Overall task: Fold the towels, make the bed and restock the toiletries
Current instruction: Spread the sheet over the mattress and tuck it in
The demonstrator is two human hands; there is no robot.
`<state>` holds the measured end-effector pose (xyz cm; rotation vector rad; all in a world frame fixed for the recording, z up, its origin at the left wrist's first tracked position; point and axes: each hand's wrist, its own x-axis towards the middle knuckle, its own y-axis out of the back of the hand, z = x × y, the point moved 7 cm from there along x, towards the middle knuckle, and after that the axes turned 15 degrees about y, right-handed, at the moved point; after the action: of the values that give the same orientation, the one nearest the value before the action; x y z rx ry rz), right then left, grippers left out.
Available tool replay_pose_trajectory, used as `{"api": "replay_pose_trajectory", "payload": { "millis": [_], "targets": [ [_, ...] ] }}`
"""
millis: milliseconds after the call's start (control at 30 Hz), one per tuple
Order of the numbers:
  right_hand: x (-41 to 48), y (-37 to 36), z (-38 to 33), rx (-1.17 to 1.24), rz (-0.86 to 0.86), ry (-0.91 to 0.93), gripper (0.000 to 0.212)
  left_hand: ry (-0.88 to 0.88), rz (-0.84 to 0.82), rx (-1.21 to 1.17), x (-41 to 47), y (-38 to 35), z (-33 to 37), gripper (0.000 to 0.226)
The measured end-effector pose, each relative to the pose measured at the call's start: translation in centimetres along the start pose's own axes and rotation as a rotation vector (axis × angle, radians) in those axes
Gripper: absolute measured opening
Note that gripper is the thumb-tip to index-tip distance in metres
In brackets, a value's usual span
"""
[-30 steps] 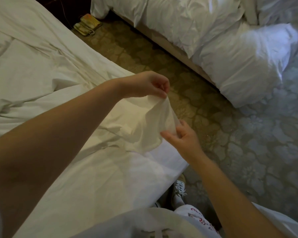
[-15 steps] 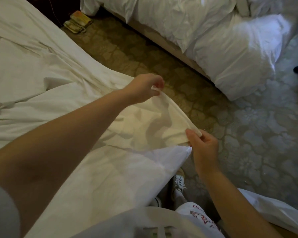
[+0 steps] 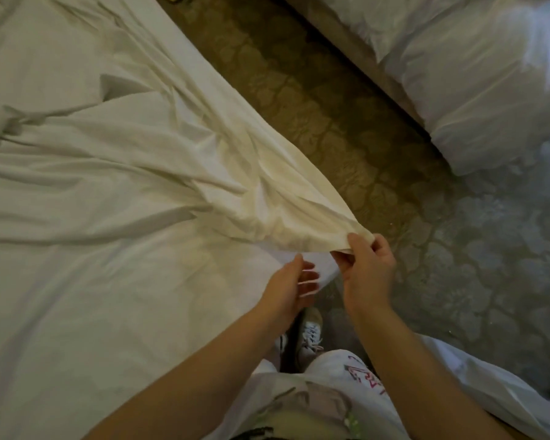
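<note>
The sheet (image 3: 172,154) lies crumpled across the bed (image 3: 77,312) on the left, and its near right corner is lifted off the mattress and drawn out past the bed's edge. The right hand (image 3: 367,274) grasps that corner, with the thumb on top and the fingers curled under the cloth. The left hand (image 3: 286,285) is released, with its fingers loosely stretched and holding nothing. It sits just beside the bed's near corner and below the lifted cloth; whether it touches the mattress cannot be told, as its fingers are blurred.

A patterned carpet (image 3: 394,160) runs between this bed and a second bed (image 3: 458,74) at the far right, which is heaped with white bedding. A shoe (image 3: 310,331) stands on the carpet beneath the hands. More white cloth (image 3: 489,392) lies at the near right.
</note>
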<state>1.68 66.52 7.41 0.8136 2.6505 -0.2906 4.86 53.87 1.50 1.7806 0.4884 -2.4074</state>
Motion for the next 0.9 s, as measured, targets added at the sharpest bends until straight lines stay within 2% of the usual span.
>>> {"api": "replay_pose_trajectory", "payload": {
  "millis": [33, 67, 200, 300, 400, 500, 600, 800, 900],
  "targets": [
    [-0.2, 0.1, -0.1, 0.029, 0.008, -0.014, 0.019, 0.135, -0.142, -0.25, 0.0, -1.5, -0.9, 0.034],
    [-0.4, 0.3, -0.4, 0.074, 0.019, -0.03, 0.018, 0.193, -0.236, -0.438, 0.0, -2.7, -1.0, 0.036],
    [-0.8, 1.1, -1.2, 0.189, -0.004, -0.065, 0.014, 0.12, -0.387, -0.864, 0.1, -4.1, 1.5, 0.029],
    [-0.7, 1.7, -1.7, 0.197, -0.033, -0.054, 0.013, 0.016, -0.433, -0.994, 0.0, -3.5, 3.0, 0.028],
    [-0.6, 1.9, -1.9, 0.155, -0.051, -0.052, 0.014, -0.048, -0.488, -0.996, 0.1, -2.4, 4.1, 0.042],
    [-0.6, 2.0, -1.9, 0.154, -0.062, -0.058, 0.015, -0.134, -0.551, -0.983, 0.3, -1.6, 6.0, 0.047],
    [-0.5, 1.9, -2.2, 0.175, -0.086, -0.059, 0.013, -0.186, -0.459, -0.988, 0.8, 0.4, 7.7, 0.045],
    [0.5, 2.7, -1.8, 0.172, -0.075, -0.074, 0.013, -0.307, -0.275, -1.137, 1.2, 6.2, 9.5, 0.025],
    [1.4, 3.5, -0.6, 0.122, -0.034, -0.084, 0.013, -0.344, -0.04, -1.074, 0.9, 7.8, 7.2, 0.026]
  ]
}}
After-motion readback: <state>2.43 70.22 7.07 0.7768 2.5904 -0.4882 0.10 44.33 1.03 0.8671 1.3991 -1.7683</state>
